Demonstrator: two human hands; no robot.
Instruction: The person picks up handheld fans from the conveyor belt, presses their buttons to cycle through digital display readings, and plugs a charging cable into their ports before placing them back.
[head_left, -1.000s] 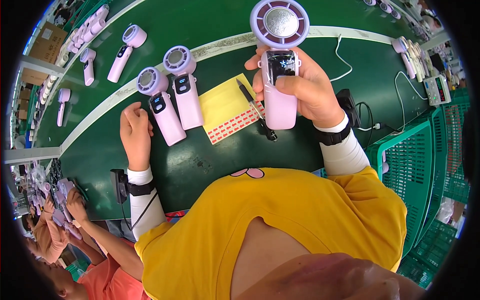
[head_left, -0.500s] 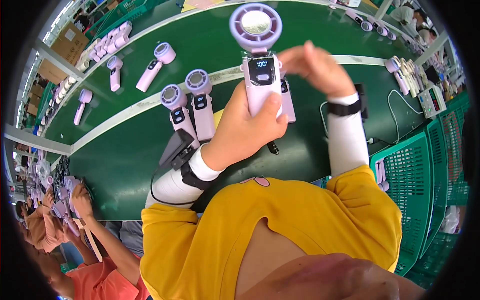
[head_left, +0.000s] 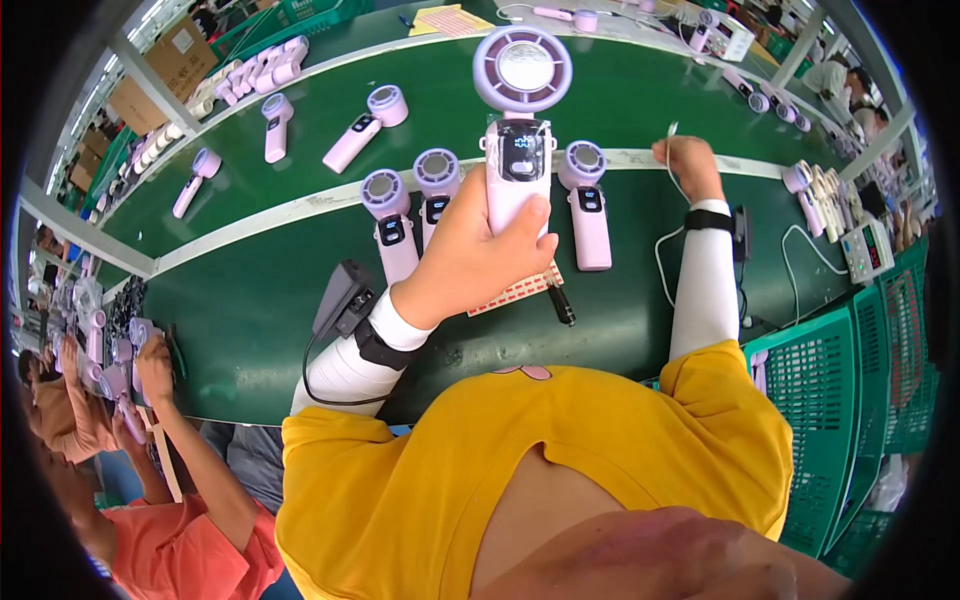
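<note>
My left hand (head_left: 475, 255) is wrapped round the handle of a lilac handheld fan (head_left: 520, 135), raised upright above the bench with its small display lit. Farther right, my right hand (head_left: 692, 168) is closed on a thin white cable (head_left: 658, 255); the cable's end pokes up above the fingers. Behind my left wrist lie two more lilac fans (head_left: 394, 230), one partly covered by the hand. Another fan (head_left: 588, 205) rests just right of the held one. Under my left hand are a card with red marks (head_left: 515, 292) and a black pen (head_left: 562, 302).
Several fans (head_left: 366, 125) lie beyond the pale divider strip (head_left: 225, 232). Green baskets (head_left: 815, 370) stand at my right, below a small meter box (head_left: 867, 250). At left, a co-worker in a coral top (head_left: 190, 545) handles similar fans.
My right hand has moved away from the held fan to the right and closed on the white cable. My left hand still holds its fan. The whole view has shifted slightly.
</note>
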